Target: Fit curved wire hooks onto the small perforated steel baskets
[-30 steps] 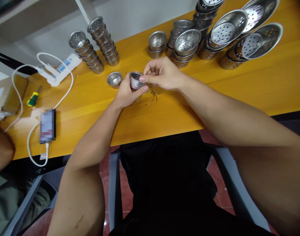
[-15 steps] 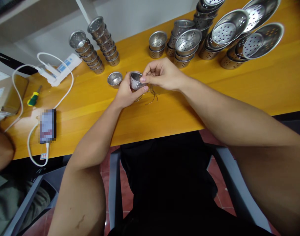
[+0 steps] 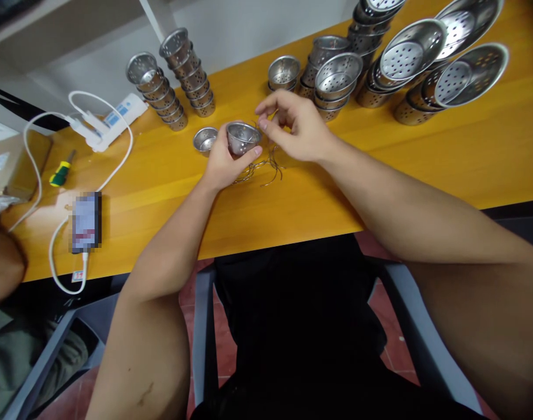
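Note:
My left hand (image 3: 225, 164) is closed round a small perforated steel cup (image 3: 242, 137), tilted so its open mouth faces me. Just right of the cup, my right hand (image 3: 295, 127) hovers with the fingers loosely curled and apart; thumb and forefinger seem to pinch a thin wire, too fine to confirm. A small heap of bent wire handles (image 3: 266, 168) lies on the yellow table (image 3: 319, 192) under both hands. Another small steel cup (image 3: 204, 140) stands just left of the held one.
Two leaning stacks of small perforated cups (image 3: 176, 76) stand at the back left, and several stacks of larger strainer bowls (image 3: 402, 58) at the back right. A power strip with white cable (image 3: 104, 119), a screwdriver (image 3: 59, 174) and a phone (image 3: 86, 221) lie left. Another person's arm (image 3: 2, 262) is at the left edge.
My right hand has lifted off the cup's rim and opened its fingers, shifting slightly right and back. The cup in my left hand has tipped to face me more.

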The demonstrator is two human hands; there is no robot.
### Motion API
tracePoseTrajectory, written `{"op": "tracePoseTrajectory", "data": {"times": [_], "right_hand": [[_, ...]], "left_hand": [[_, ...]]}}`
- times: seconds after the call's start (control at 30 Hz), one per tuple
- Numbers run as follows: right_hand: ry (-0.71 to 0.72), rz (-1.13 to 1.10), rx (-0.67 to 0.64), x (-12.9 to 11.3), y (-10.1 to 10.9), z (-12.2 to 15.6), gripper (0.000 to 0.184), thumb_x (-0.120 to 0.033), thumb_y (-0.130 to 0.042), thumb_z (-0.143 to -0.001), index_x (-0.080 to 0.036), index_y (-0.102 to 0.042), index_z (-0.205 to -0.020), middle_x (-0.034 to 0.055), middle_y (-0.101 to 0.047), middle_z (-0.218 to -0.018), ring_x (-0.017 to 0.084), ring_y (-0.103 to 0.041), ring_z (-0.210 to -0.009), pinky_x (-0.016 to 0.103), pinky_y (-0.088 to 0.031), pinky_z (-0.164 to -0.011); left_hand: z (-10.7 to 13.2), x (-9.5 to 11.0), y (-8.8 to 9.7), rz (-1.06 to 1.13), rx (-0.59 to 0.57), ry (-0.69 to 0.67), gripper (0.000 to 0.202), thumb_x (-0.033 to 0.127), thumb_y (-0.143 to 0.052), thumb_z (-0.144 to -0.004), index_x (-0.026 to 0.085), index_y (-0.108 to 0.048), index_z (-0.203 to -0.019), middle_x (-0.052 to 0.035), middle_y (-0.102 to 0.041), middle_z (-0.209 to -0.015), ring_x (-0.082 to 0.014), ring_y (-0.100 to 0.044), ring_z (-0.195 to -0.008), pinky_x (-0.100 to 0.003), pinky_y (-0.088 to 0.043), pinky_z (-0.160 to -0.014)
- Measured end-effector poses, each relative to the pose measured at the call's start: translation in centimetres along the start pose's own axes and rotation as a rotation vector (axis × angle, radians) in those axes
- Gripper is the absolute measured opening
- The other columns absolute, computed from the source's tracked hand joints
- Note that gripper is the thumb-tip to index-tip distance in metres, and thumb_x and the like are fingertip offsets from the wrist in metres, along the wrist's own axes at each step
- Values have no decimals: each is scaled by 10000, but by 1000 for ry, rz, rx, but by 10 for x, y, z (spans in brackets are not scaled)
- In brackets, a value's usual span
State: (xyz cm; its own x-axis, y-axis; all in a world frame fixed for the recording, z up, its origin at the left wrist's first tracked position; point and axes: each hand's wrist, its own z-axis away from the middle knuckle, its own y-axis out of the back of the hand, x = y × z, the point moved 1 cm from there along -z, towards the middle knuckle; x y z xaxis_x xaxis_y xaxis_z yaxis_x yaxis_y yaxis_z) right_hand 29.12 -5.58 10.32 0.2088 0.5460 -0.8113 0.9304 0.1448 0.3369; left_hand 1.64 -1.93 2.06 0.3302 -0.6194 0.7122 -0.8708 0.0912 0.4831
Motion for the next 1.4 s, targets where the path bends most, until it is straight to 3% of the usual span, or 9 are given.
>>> {"op": "tracePoseTrajectory", "data": {"times": [0.2, 0.37, 0.47, 0.57, 0.7, 0.83, 0.93, 1.1, 1.4], "right_hand": [[7, 2, -46, -3, 2, -1, 561, -933, -966, -1032, -383, -855, -1035, 108, -861, -1117, 404, -757, -1048, 560, -701, -877], [-6, -4, -89, -12, 1, 0, 651, -1044, -954, -960, -401, -856, -990, 125, -843, -1220, 435, -740, -1189, 563, -716, -887], [9, -15, -126, -9, -2, 0, 658, -1016, -1016, -937, -376, -879, -1005, 129, -837, -1257, 423, -750, -1246, 526, -721, -929], [42, 7, -162, 0, -5, 1, 622, -970, -998, -1009, -356, -904, -1034, 128, -832, -1283, 399, -776, -1248, 517, -739, -1021], [135, 17, -271, 9, -5, 3, 655, -982, -796, -1159, -351, -966, -1197, 140, -839, -1400, 415, -801, -1400, 594, -725, -1250], [156, 32, -373, 6, -3, 3, 712, -1017, -723, -1167, -402, -992, -1403, 133, -838, -1528, 447, -749, -1567, 680, -620, -1442], [150, 58, -397, 5, -3, 3, 690, -991, -715, -1181, -432, -983, -1484, 128, -831, -1570, 455, -743, -1584, 704, -609, -1457], [133, 125, -314, 6, -4, 4, 686, -936, -790, -1163, -404, -944, -1567, 156, -800, -1667, 491, -711, -1633, 725, -614, -1437], [72, 220, -292, 1, 4, 5, 1094, -914, -957, -1042, -342, -634, -1917, 200, -720, -1847, 509, -762, -1496, 706, -650, -1347]], "left_hand": [[-1, 3, -1, 4, 15, 5, 1106, 1077, -937, -946, 311, -653, -1691, -167, -815, -1540, -427, -819, -1549, -670, -650, -1440], [-2, 0, -3, 25, 46, -13, 1114, 1082, -945, -935, 336, -632, -1700, -167, -807, -1554, -425, -832, -1531, -666, -664, -1427], [-2, -4, -3, -2, 40, -33, 1133, 1095, -934, -932, 338, -608, -1710, -162, -794, -1598, -413, -829, -1546, -631, -660, -1434], [-2, -11, -2, -19, 34, -107, 1141, 1092, -907, -964, 336, -570, -1749, -158, -772, -1627, -411, -807, -1595, -613, -632, -1462], [-2, -13, -3, -19, 20, -162, 1114, 1100, -849, -1007, 345, -536, -1764, -145, -767, -1620, -392, -831, -1558, -590, -651, -1440], [-1, -6, -3, -15, 4, -182, 1050, 1094, -791, -1054, 360, -522, -1756, -145, -772, -1633, -373, -858, -1514, -565, -692, -1391], [-1, -4, -3, -23, 0, -169, 1066, 1118, -766, -1046, 364, -518, -1759, -151, -769, -1638, -380, -861, -1514, -572, -702, -1381], [-1, -10, -1, -31, -20, -133, 1092, 1105, -807, -1030, 361, -516, -1773, -165, -743, -1705, -418, -807, -1628, -601, -658, -1457], [2, -5, -3, -68, -69, -52, 1223, 1124, -885, -945, 334, -491, -1791, -204, -683, -1772, -499, -725, -1735, -674, -620, -1507]]}}
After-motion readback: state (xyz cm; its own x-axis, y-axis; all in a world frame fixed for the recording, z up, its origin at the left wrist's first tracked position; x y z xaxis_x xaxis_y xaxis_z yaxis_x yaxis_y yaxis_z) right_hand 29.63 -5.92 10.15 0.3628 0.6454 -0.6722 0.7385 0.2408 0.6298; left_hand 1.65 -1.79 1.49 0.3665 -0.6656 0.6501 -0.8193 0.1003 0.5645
